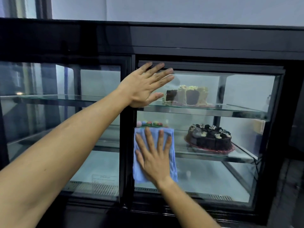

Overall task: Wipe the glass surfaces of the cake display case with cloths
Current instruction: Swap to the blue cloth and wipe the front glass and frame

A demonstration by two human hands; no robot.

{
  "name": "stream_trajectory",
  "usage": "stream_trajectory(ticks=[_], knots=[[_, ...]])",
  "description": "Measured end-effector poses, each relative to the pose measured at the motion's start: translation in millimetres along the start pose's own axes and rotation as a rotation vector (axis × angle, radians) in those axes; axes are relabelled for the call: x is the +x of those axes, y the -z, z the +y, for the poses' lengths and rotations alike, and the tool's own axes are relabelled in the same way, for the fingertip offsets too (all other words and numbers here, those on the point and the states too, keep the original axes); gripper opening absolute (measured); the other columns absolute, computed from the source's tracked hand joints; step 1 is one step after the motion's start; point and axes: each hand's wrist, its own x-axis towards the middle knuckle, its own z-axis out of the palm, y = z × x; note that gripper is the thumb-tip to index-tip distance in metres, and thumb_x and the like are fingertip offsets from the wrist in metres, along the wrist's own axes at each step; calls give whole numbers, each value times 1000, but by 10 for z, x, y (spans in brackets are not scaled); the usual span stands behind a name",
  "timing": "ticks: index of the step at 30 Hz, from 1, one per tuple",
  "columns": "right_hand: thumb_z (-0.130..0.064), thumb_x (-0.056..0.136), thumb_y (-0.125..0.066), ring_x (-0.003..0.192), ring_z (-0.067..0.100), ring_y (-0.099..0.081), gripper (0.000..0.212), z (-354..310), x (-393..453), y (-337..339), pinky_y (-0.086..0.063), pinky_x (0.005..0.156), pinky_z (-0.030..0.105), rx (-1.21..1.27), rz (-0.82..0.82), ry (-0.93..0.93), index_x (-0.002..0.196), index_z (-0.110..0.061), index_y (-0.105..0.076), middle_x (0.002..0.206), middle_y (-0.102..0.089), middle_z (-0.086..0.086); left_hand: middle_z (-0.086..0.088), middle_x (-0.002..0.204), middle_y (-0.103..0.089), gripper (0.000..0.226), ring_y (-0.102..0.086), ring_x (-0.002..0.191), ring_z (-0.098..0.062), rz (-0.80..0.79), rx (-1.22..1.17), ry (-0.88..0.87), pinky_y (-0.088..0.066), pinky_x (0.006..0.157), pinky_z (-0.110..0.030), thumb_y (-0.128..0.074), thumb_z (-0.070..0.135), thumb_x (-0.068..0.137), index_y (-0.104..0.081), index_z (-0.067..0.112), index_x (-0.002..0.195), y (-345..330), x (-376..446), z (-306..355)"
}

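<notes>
Where palm presses — blue cloth [154, 155], rumpled, flat.

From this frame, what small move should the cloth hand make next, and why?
Probably slide the right hand, pressing the blue cloth flat, rightward across the right glass door; the cloth sits at its left edge, and the left hand braces above.

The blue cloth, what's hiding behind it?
Behind the blue cloth, through the glass door, only a cake's colourful decorations peek above it on the middle shelf. The cloth and right hand cover the rest.
</notes>
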Motion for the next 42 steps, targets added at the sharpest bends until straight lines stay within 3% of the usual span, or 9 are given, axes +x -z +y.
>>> stream_trajectory(ticks=[6, 9, 14, 22, 27, 30, 33, 37, 42], knots=[[-61, 101, -47, 159, 39, -3, 64, 49, -1185, -101, -9, 123, 63, -92, -176, 199, 160, -44, -28, 169, -27, -7, 4, 174, 4, 67, -1, 162, -25, -12, 0, -3, -7, 130, -48, -8, 54, 107, 4, 25, 167, 12, -29, -15], [-60, 98, -53, 158, 37, -12, 65, 216, -640, -15, -17, 122, 64, -41, -91, 204, 158, -45, -32, 169, -28, -8, 2, 174, 3, 67, -1, 161, -26, -11, 10, 1, -8, 130, -49, -8, 52, 107, 4, 24, 167, 4, -44, 7], [-55, 104, -44, 153, 51, -17, 57, 212, 527, 225, -12, 120, 73, -14, 75, -9, 158, -37, -38, 168, -30, 2, 0, 175, -3, 66, -6, 161, -27, 32, 26, 4, -11, 130, -50, -13, 50, 108, -4, 22, 168, -72, -58, -1], [-59, 99, -53, 159, 38, -5, 67, 58, -928, -97, -10, 124, 64, -71, -32, 102, 160, -40, -32, 170, -27, -4, 0, 175, 1, 66, -2, 161, -27, 35, 67, 23, -7, 130, -50, -8, 50, 108, 3, 24, 167, -118, -60, 44], [-56, 101, -51, 154, 43, -25, 58, 388, -42, 156, -18, 120, 70, -39, 76, 56, 156, -39, -42, 165, -35, 0, -3, 175, 0, 68, -3, 161, -27, 10, 22, 21, -8, 130, -50, -9, 50, 107, 0, 21, 167, -67, -35, 95], [-54, 103, -47, 150, 53, -24, 56, 399, 595, 233, -16, 118, 75, -42, 132, -43, 156, -34, -44, 165, -33, 7, -3, 175, -2, 70, -4, 161, -27, 18, 2, 32, -7, 130, -49, -10, 54, 106, -2, 21, 167, -74, -46, 78], [-56, 102, -48, 153, 53, -13, 61, 248, 161, 103, -6, 120, 74, -36, 70, 26, 158, -34, -38, 168, -26, 6, -4, 175, -4, 71, -5, 161, -28, 43, 1, 56, -8, 130, -50, -11, 55, 106, -3, 20, 167, -92, -38, 131], [-62, 95, -54, 158, 43, -3, 71, 131, -1043, -139, -7, 123, 67, -149, -94, 273, 160, -43, -31, 171, -21, -4, -4, 174, 11, 73, 7, 161, -28, 41, 50, 149, -3, 130, -49, -1, 57, 105, 10, 18, 166, -187, -49, 276], [-58, 97, -53, 158, 37, -17, 62, 329, -334, 59, -13, 124, 65, -40, 15, 241, 156, -44, -40, 167, -32, -5, -2, 174, 11, 74, 8, 161, -28, 44, -33, 179, -2, 130, -49, 0, 59, 105, 9, 19, 166, -178, -29, 318]])
